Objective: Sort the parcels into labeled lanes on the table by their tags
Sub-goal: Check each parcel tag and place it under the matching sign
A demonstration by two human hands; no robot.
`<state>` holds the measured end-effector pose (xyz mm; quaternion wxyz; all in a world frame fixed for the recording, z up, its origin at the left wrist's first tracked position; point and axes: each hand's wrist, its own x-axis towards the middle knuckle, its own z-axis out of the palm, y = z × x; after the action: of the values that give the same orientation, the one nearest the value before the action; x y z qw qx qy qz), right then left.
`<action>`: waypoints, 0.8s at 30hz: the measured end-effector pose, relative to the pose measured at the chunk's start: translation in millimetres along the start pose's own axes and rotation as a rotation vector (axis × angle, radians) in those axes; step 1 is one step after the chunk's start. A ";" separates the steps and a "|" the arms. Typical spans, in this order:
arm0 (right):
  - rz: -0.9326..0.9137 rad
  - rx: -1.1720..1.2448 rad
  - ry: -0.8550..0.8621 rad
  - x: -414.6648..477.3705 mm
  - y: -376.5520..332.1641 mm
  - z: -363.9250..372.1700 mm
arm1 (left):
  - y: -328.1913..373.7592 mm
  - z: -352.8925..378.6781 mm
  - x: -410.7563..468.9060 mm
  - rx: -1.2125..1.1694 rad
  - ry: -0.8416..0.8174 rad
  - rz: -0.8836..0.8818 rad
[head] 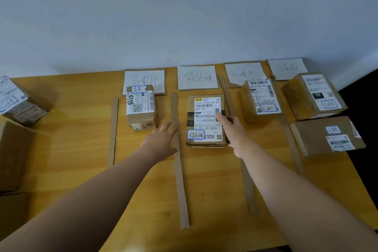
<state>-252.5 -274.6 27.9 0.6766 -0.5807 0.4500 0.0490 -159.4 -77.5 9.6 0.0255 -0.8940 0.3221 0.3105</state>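
Altogether six parcels [206, 120], four lane signs [197, 77], two open hands [161, 139].

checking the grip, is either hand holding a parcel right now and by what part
Nothing is held. The right hand lies open on the middle parcel's right edge; the left hand is open, beside it.

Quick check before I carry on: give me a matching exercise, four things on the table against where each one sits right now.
Things:
1. Right hand
2. Left hand
3. Far-left parcel
4. Sideways-label parcel

Places:
A. Outside the lanes, at the table's left edge
B. In the leftmost lane, under its sign
C. On the right side of the second-lane parcel
D. Over the cardboard strip left of that parcel

Pairs: 1-C, 2-D, 3-A, 4-B
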 end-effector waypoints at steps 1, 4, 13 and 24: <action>0.003 0.000 -0.001 4.1 -1.0 0.9 | 0.4 -0.3 4.5 0.014 -0.012 0.003; -0.010 -0.023 0.013 16.1 -2.9 1.6 | -0.2 0.0 15.3 0.045 -0.025 0.012; -0.157 -0.308 0.058 43.5 -26.1 5.6 | -5.0 4.4 28.7 0.022 -0.040 -0.008; -0.212 -0.511 0.128 55.5 -33.6 12.9 | -1.4 0.6 26.9 -0.048 0.001 -0.045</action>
<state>-192.9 -300.1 14.8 0.4798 -0.7781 0.4018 0.0531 -142.8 -91.4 -6.5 0.0110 -0.9016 0.2943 0.3168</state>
